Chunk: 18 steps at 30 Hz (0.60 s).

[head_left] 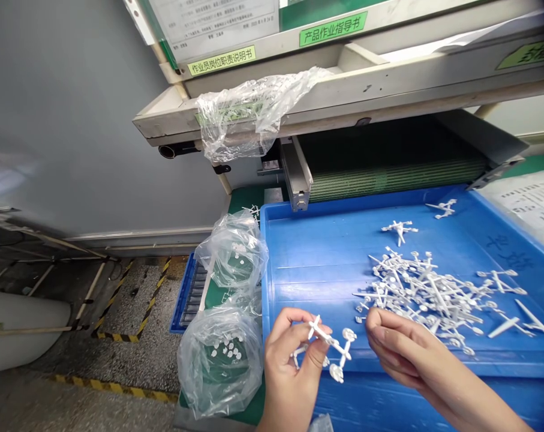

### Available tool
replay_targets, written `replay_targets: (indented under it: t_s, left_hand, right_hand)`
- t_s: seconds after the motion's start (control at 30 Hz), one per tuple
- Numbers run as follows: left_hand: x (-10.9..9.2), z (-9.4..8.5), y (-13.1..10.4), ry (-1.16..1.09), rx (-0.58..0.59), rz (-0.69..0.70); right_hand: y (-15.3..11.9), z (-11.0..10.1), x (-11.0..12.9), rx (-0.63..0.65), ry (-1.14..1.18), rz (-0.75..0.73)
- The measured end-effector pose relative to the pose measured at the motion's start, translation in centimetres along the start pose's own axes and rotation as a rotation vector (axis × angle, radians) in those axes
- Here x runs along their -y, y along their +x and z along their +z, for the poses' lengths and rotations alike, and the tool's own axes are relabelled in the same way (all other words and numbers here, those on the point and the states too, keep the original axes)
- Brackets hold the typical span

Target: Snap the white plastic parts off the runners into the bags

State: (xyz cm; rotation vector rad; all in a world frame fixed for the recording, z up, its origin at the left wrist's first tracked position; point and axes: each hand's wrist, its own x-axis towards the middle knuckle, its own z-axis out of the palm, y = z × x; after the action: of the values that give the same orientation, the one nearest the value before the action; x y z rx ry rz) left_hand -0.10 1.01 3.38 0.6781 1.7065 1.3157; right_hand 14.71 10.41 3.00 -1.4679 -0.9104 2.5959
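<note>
The left hand holds a small white plastic piece with little round ends. Its fingers pinch the piece from the left side, just over the near edge of the big blue tray. The right hand is just beside the piece, on its right. Its fingers are bent and close together, and the fingertips come near the piece's round end. I cannot tell if they touch it or grip anything.

A pile of white pieces lies in the tray, right behind the right hand. A few more pieces lie apart near the tray's far right corner. The left half of the tray floor is bare blue, so there is open room there.

Two clear plastic bags with little white bits inside sit just left of the tray, close to the left hand. Another clear bag hangs over the edge of the grey shelf above. A green belt ends at the tray's far edge. On the far left, the floor has yellow and black stripes.
</note>
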Motion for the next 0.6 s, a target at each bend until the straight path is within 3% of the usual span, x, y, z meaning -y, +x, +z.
replay_targets:
  t_s: [0.37, 0.6]
  left_hand:
    - [0.4, -0.3, 0.0, 0.014, 0.017, 0.077]
    - [0.1, -0.3, -0.1, -0.028, 0.016, 0.083]
  right_hand:
    - [0.5, -0.5, -0.9, 0.052, 0.046, 0.024]
    - [0.0, 0.2, 0.1, 0.052, 0.057, 0.036]
